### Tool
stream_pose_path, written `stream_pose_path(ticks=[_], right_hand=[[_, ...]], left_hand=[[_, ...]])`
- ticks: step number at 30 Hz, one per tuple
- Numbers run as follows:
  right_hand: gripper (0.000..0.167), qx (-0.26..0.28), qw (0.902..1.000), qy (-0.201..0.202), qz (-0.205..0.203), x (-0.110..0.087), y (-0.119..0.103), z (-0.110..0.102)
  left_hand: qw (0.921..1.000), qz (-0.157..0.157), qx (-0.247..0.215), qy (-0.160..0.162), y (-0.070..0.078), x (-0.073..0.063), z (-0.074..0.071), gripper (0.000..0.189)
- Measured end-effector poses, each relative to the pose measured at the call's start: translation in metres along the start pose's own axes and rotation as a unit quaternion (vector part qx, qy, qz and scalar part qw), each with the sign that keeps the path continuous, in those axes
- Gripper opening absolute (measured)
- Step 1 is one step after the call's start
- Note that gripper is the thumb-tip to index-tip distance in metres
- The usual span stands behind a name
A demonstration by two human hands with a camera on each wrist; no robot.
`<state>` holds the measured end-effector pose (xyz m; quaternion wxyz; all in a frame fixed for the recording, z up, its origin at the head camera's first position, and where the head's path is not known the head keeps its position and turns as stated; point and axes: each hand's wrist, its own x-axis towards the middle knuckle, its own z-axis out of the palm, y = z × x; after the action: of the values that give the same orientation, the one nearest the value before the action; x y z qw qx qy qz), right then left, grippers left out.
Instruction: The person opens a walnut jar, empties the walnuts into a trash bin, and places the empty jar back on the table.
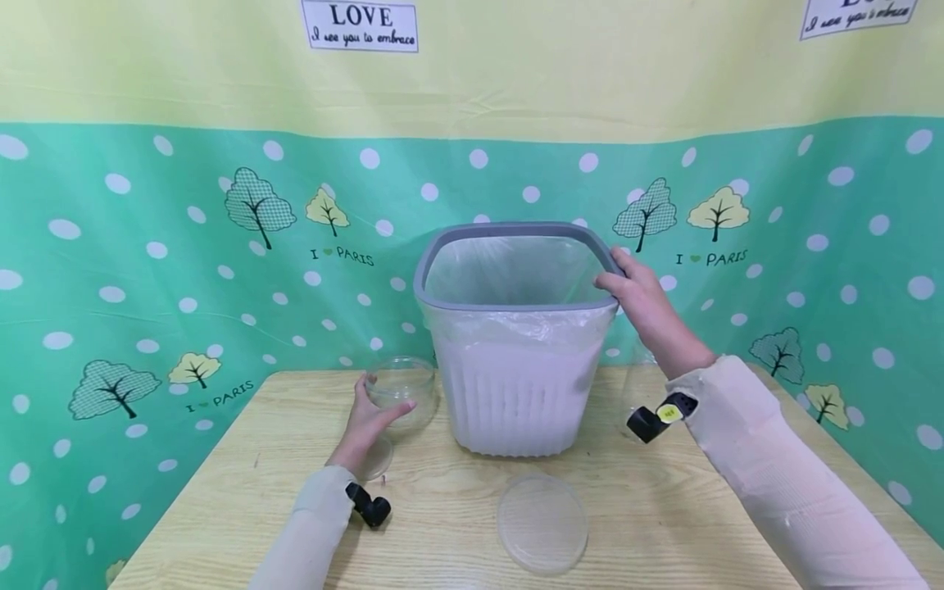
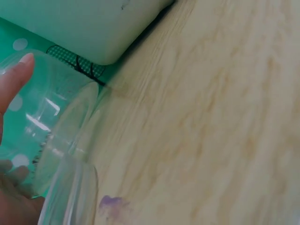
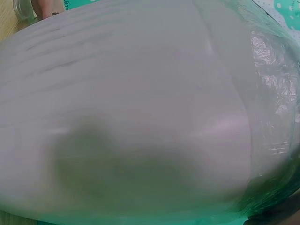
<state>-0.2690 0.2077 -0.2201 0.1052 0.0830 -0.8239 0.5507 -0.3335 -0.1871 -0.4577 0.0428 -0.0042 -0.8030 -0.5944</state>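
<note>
A white ribbed trash bin (image 1: 519, 385) with a grey rim and a clear liner stands on the table. My right hand (image 1: 652, 307) grips the rim's right side, thumb toward the inside. The bin's pale wall (image 3: 140, 84) fills most of the right wrist view. To the bin's left, my left hand (image 1: 365, 426) holds a round clear plastic container (image 1: 416, 401), thumb on one side and fingers on the other. In the left wrist view the clear container (image 2: 44, 98) is tilted by the camera angle. A clear round piece (image 2: 70, 197) lies near that hand's heel.
A round translucent lid (image 1: 542, 524) lies flat in front of the bin. Another clear container (image 1: 633, 389) stands partly hidden behind my right forearm. A small purple mark (image 2: 111, 202) shows on the wooden table (image 1: 442, 533). A patterned curtain (image 1: 184, 287) hangs behind the table.
</note>
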Motion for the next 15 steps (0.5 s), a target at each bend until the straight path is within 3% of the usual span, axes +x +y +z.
stream_pose_path(ticks=[8,15], right_hand=[[0.072,-0.002,1.0000,0.001,-0.001,-0.0012,-0.0009,-0.0004],[0.073,-0.003,1.0000,0.000,0.002,-0.0017,-0.0014,-0.0003]], left_hand=[[0.9967,0.001,0.047,-0.066,-0.0023,0.0045,-0.0044,0.120],[0.9952,-0.005,0.048,-0.085,-0.0001,0.0056,-0.0060,0.118]])
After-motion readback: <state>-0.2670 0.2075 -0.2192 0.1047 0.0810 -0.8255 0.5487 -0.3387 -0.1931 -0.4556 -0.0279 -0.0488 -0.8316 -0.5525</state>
